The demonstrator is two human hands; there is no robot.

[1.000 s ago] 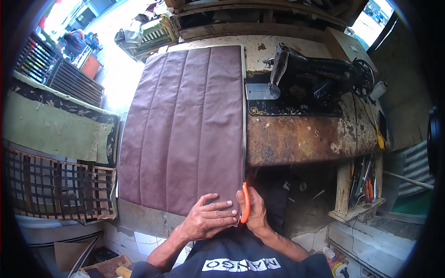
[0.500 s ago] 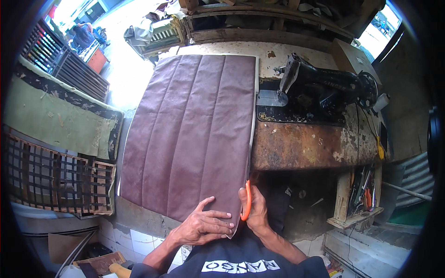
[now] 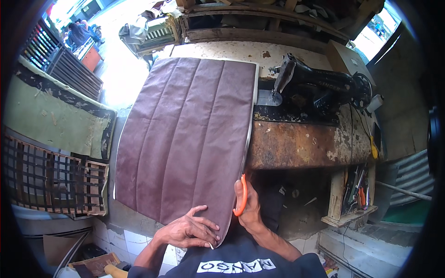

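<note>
A quilted maroon leather-like panel (image 3: 176,134), stitched in long parallel channels with a pale backing at its edges, spreads over the table's left part and hangs toward me. My left hand (image 3: 187,229) rests on its near right corner with fingers spread, the thumb beside the pale tip of the corner. Orange-handled scissors (image 3: 241,197) are gripped in my right hand (image 3: 251,206) at the panel's right edge. Their blades point away from me along that edge and are mostly hidden.
A black sewing machine (image 3: 324,85) stands on the worn table (image 3: 292,143) to the right. Hand tools (image 3: 361,190) sit in a wooden rack below it. At left are a green padded panel (image 3: 60,116) and a webbed wooden frame (image 3: 55,176). People are far off at upper left.
My right hand and the scissors have shifted slightly away along the panel's edge. My left hand has slid a little left and nearer. The whole view has shifted slightly.
</note>
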